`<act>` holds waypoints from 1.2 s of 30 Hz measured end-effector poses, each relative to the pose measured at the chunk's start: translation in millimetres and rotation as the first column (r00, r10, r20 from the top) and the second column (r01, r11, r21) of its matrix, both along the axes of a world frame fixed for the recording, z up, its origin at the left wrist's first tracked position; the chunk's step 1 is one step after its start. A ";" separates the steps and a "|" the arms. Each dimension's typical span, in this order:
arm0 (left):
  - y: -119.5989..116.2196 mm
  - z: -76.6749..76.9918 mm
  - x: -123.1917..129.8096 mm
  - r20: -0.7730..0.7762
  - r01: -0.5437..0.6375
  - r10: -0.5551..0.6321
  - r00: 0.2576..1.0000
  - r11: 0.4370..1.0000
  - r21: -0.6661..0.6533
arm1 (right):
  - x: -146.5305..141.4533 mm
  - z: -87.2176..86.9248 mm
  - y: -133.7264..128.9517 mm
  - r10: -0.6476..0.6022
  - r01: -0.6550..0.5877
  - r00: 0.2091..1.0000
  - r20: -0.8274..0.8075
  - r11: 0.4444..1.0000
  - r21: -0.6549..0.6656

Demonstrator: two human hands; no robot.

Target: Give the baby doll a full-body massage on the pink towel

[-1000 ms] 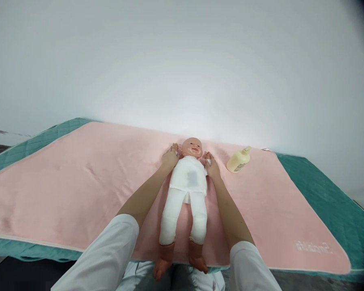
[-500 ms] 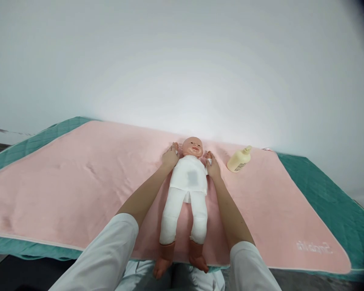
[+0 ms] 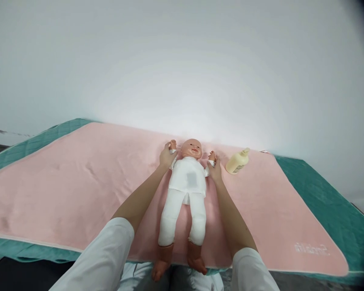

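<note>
A baby doll [image 3: 186, 176] in a white top and white leggings lies on its back, head away from me, its feet over the near edge. My left hand [image 3: 167, 157] is closed around the doll's forearm on the left, the doll's small hand sticking up above my fingers. On the other side, my right hand [image 3: 215, 169] grips the other forearm in the same way. Both doll arms are bent upward beside its head. A grey patch shows on the doll's chest.
Under the doll is a pink mat [image 3: 109, 169] on a green quilted cover [image 3: 324, 194]. A pale yellow pump bottle [image 3: 237, 161] stands right of my right hand. Behind the far edge rises a white wall [image 3: 182, 72].
Both doll forearms have moved slightly outward from its head, with my hands on them. More of the doll's hands shows now. The view has shifted a little.
</note>
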State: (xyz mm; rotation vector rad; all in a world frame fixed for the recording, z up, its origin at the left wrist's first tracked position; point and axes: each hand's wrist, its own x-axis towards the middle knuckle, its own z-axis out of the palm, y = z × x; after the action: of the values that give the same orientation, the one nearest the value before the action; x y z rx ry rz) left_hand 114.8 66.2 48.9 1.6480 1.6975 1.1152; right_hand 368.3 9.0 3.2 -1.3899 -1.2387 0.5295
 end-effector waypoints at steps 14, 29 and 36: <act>-70.4 46.9 -43.8 0.036 -0.014 0.006 0.999 0.971 0.240 | 3.4 47.6 -87.6 -0.092 0.101 0.971 -0.220 0.994 0.030; -167.1 -2.6 -66.7 -0.051 -0.021 0.018 0.999 0.998 -0.058 | -31.3 0.4 -173.6 -0.151 0.106 0.963 -0.224 0.974 -0.202; -169.9 -8.3 -69.0 -0.239 0.001 -0.037 0.970 0.989 -0.147 | -42.6 6.4 -184.4 -0.130 0.144 0.988 0.077 0.968 -0.205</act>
State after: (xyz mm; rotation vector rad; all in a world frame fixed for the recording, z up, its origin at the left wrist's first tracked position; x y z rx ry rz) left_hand 45.8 -103.7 40.6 1.7593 1.8605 0.7852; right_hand 325.7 -175.4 9.6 -1.6694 -1.1512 0.5355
